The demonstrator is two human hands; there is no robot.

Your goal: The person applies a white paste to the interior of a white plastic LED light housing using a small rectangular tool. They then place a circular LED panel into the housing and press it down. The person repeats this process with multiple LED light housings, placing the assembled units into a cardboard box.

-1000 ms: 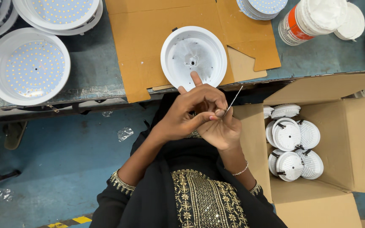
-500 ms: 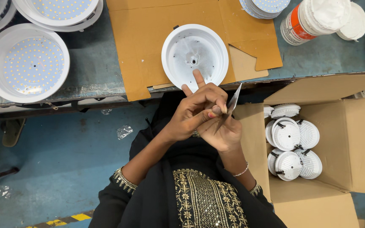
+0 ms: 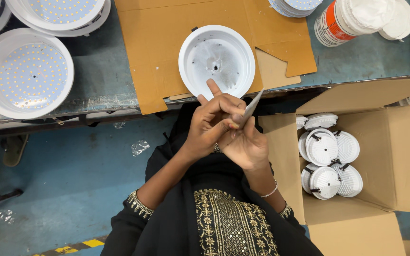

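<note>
Head view shows your 2 hands held close together over your lap, just below the table edge. Your left hand (image 3: 213,124) lies on top, with its fingers bent and pinched on 1 thin grey strip (image 3: 251,108). Your right hand (image 3: 246,146) is under it, with its fingers curled up against the same strip. The strip sticks up and to the right from between your fingers.

Just above your hands, 1 empty white round lamp shell (image 3: 217,59) sits on 1 sheet of brown cardboard (image 3: 148,52) on the table. To the left are 2 white round lamps with many small yellow dots inside: 1 whole one (image 3: 24,73) and 1 cut off by the top edge (image 3: 55,14). At the top right stands 1 white tub (image 3: 345,21) with an orange band, and near it a stack of thin round plates (image 3: 293,6).

On your right, 1 open cardboard box (image 3: 404,151) holds about 7 white round lamps (image 3: 330,159), back side up.

You sit at a grey-green table (image 3: 98,80). Under it is a blue floor (image 3: 62,189) with bits of clear plastic (image 3: 139,148) on it and 1 yellow and black stripe (image 3: 79,246).
</note>
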